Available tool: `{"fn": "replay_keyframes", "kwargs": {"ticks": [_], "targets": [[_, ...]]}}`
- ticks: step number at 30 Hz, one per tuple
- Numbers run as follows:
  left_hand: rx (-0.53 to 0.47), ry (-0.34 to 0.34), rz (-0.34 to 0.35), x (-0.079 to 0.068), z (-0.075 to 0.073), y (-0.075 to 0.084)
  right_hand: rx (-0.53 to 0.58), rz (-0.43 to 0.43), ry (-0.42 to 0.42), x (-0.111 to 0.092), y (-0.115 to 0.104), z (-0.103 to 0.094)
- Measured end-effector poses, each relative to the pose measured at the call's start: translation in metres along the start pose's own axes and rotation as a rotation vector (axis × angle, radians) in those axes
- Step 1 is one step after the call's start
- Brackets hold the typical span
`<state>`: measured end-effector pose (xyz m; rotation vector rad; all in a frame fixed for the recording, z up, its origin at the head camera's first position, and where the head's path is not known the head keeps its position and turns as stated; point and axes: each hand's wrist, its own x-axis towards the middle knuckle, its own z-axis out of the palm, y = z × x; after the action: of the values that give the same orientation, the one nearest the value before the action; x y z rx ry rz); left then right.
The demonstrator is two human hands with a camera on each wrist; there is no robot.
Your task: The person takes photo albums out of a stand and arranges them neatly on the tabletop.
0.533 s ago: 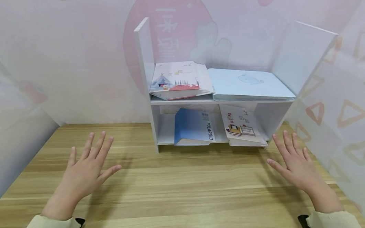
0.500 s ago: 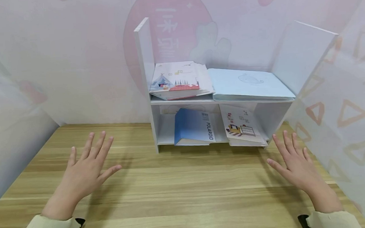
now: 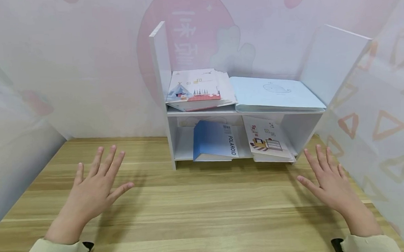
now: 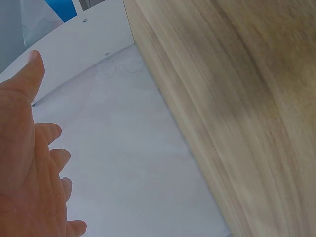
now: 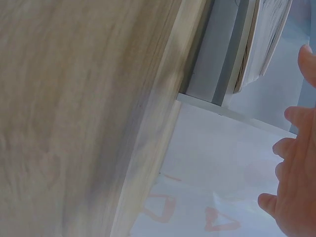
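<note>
My left hand is spread over the left part of the wooden table, holding nothing. Its fingers are straight and point toward the back wall. On the right side my right hand is spread the same way, also holding nothing, its fingertips near the lower right corner of a white two-tier shelf. A blue book marked POLAROID lies on the lower tier, beside a white illustrated book. On the upper tier are a stack of books with a tent picture and a pale blue whale folder.
A pale printed wall stands behind the shelf. Another wall with triangle outlines runs along the right edge of the table. The shelf's right side panel rises tall above the upper tier.
My right hand has shifted very slightly to the right. My left hand stays almost still, and the books and shelf keep their places.
</note>
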<state>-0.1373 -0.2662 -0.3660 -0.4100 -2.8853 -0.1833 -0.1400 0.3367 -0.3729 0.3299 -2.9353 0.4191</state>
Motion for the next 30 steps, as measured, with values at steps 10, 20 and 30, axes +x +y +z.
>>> {"fn": "replay_keyframes", "kwargs": {"ticks": [10,20,30], "targets": [[0.003,0.016,0.003,-0.001,-0.001,-0.002,0.006,-0.008,0.009,-0.001,0.000,-0.002],[0.005,0.089,0.076,0.005,-0.002,0.001,0.016,-0.089,0.109,0.004,-0.006,-0.008],[-0.011,0.157,0.124,0.008,-0.004,0.004,0.124,-0.164,0.250,0.011,-0.018,-0.012]]}}
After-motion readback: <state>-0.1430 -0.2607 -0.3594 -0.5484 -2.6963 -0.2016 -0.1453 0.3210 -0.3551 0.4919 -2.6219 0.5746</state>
